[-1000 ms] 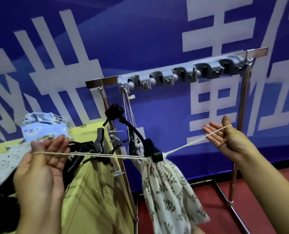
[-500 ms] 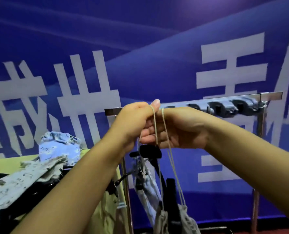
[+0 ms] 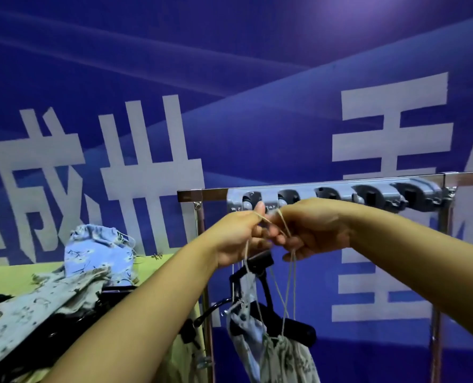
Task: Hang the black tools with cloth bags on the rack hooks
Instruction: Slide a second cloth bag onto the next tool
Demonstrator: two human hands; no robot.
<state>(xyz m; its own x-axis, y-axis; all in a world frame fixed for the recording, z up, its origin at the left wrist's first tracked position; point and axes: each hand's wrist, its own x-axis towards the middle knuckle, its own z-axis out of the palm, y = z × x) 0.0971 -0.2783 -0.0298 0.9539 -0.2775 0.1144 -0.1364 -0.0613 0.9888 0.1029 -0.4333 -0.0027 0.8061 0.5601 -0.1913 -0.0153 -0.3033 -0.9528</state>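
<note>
A metal rack carries a grey strip of hooks along its top bar. My left hand and my right hand meet just below the strip's left end, both pinching a pale drawstring. The string runs down to a leaf-print cloth bag with a black tool on it. Behind it hangs another black tool with a pale blue bag. My fingers hide the hook nearest them.
A yellow-green table at the left holds a heap of cloth bags and black tools. The rack's right post stands at the right. A blue banner with white characters fills the background.
My hands, spread wide with the string stretched between them a second ago, have come together and risen to the left hooks. The bag now hangs below them.
</note>
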